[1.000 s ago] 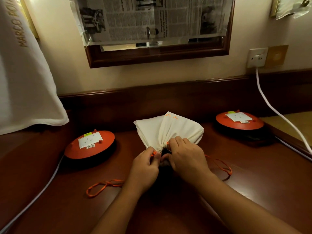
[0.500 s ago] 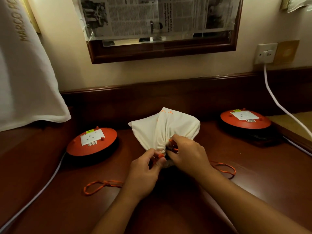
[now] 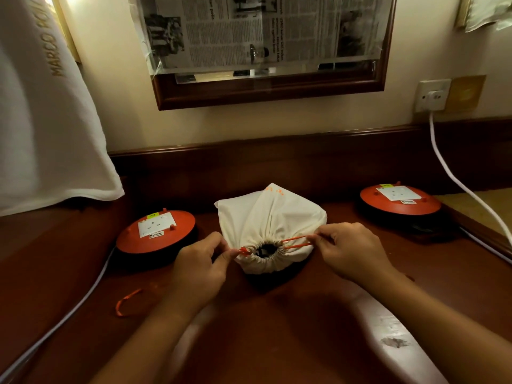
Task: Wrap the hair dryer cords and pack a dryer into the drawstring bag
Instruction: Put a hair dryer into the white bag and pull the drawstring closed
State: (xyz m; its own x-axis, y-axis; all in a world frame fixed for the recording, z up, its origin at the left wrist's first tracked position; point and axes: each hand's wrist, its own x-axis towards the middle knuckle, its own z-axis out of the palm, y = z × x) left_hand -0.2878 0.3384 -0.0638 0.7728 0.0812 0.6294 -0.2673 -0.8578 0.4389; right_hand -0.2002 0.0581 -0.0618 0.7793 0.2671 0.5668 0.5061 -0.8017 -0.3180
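A cream drawstring bag [image 3: 270, 217] lies bulging on the dark wooden desk [image 3: 277, 328], its gathered mouth facing me. Through the small opening a black object shows, too dark to identify. My left hand [image 3: 202, 261] pinches the orange drawstring [image 3: 243, 251] at the mouth's left side. My right hand [image 3: 352, 250] pinches the orange cord's two strands [image 3: 296, 242] on the right, stretched taut. A loose orange loop [image 3: 124, 302] trails on the desk to the left.
Two orange cable reels with sockets stand on the desk, one left [image 3: 156, 231], one right [image 3: 400, 200]. White cables run along the left edge [image 3: 69, 309] and from the wall socket [image 3: 432, 95]. A white towel [image 3: 41, 120] hangs at left; a mirror [image 3: 268, 51] is above.
My hands have moved apart from the bag's mouth, each pulling a drawstring sideways. The bag has turned so its cinched opening faces me.
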